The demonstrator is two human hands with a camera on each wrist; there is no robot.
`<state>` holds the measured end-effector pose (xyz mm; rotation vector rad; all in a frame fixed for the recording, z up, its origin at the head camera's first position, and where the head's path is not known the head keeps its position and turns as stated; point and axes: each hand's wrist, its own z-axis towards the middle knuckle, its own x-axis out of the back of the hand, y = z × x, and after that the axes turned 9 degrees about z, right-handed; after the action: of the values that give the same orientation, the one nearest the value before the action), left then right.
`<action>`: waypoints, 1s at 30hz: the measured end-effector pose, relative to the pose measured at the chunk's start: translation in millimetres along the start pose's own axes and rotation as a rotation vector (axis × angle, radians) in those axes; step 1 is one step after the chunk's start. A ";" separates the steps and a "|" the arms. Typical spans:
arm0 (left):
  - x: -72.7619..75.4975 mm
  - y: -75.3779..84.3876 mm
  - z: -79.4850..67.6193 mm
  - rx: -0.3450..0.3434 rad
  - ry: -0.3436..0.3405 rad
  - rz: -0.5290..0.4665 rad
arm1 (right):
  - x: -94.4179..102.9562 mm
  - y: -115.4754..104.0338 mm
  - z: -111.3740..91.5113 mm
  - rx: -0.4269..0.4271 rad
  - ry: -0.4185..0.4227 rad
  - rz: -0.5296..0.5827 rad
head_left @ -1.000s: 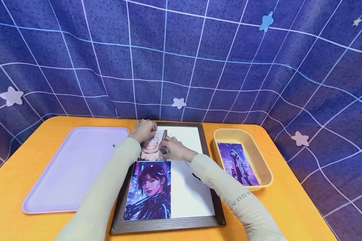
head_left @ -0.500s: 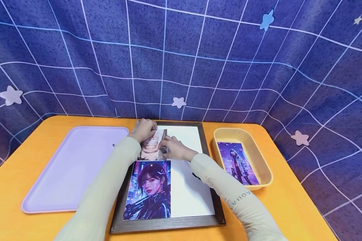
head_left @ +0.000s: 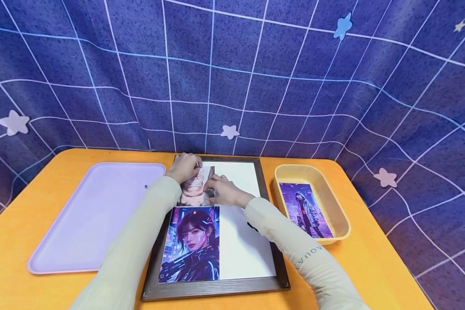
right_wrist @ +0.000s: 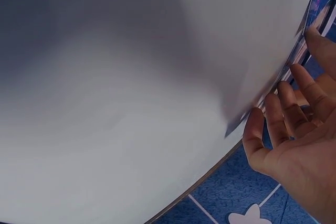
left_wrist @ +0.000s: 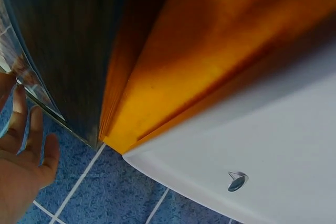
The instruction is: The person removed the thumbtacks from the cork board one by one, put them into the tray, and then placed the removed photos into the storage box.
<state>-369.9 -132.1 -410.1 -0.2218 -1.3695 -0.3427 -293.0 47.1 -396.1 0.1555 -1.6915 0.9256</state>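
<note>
A dark wooden picture frame point(head_left: 217, 289) with a white backing point(head_left: 246, 247) lies on the table. In its upper left is a pale brownish photo print point(head_left: 193, 196), partly covered by both hands. My left hand point(head_left: 184, 167) is at the print's upper left, fingers bent down to its edge; the left wrist view shows those fingertips point(left_wrist: 20, 88) right at the frame's border. Along the print's right edge, my right hand point(head_left: 225, 191) touches with spread, relaxed fingers, as the right wrist view confirms. Directly below lies a purple-blue portrait print point(head_left: 193, 247), flat in the frame's lower left.
To the left lies a lilac tray point(head_left: 93, 215) with a small dark mark. At the right stands a yellow bin point(head_left: 333, 206) holding another purple print point(head_left: 305, 211) of a hooded figure. A blue curtain point(head_left: 232, 77) with stars hangs behind the orange table point(head_left: 7, 258).
</note>
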 end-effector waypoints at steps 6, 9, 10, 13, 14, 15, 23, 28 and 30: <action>1.1 -0.4 -0.6 -0.001 -0.003 0.013 | -0.5 -0.9 1.2 -0.004 0.003 -0.009; 1.9 -0.5 -0.9 -0.003 -0.003 0.012 | -0.7 -1.0 1.7 -0.003 0.007 -0.013; 2.3 -0.4 -1.2 -0.002 -0.003 0.011 | -0.7 -1.0 1.9 -0.003 0.007 -0.012; 3.1 -0.6 -1.5 -0.003 -0.002 0.012 | -0.7 -1.0 2.5 -0.003 0.008 -0.012; 3.3 -0.5 -1.5 -0.002 -0.003 0.013 | -0.9 -0.9 2.7 -0.003 0.007 -0.013; 3.4 -0.4 -1.6 -0.001 -0.007 0.014 | -1.0 -0.9 2.8 -0.005 0.006 -0.015; 4.0 1.3 -1.8 -0.015 -0.011 0.044 | -2.3 0.5 3.4 -0.009 -0.001 -0.016; 4.6 2.4 -1.0 -0.024 0.002 0.038 | -2.0 0.9 2.5 -0.010 -0.004 -0.012; 4.9 2.7 -0.9 -0.025 0.005 0.034 | -2.0 1.0 1.9 -0.014 -0.007 -0.007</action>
<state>-367.4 -130.4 -405.3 -0.2651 -1.3554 -0.3319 -294.3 45.9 -398.4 0.1555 -1.7028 0.9085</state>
